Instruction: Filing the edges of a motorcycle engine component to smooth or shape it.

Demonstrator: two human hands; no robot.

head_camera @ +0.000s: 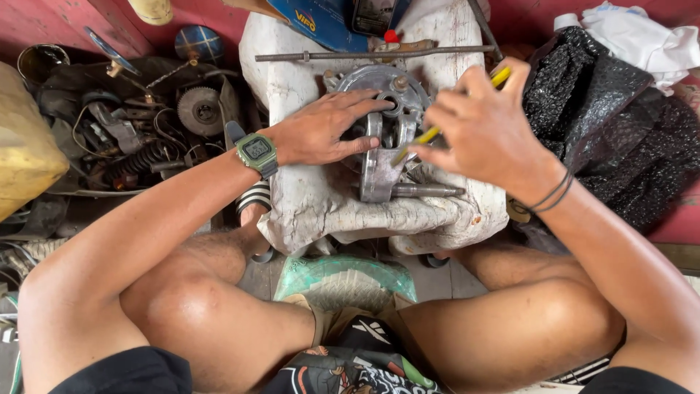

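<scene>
A grey metal engine casing (385,128) with a shaft sticking out to the right lies on a white block (313,197) between my knees. My left hand (321,131) rests flat on the casing's left side, fingers spread, pressing it down; a green digital watch sits on that wrist. My right hand (481,124) grips a yellow-handled tool (426,137), its tip angled down into the middle of the casing. The tool's tip is hidden among the casing's ribs.
A long steel rod (364,54) lies across the back of the block. A pile of gears, springs and wires (160,124) fills the left side, with a yellow container (25,146) at the far left. Black netted plastic (605,117) and white cloth lie right.
</scene>
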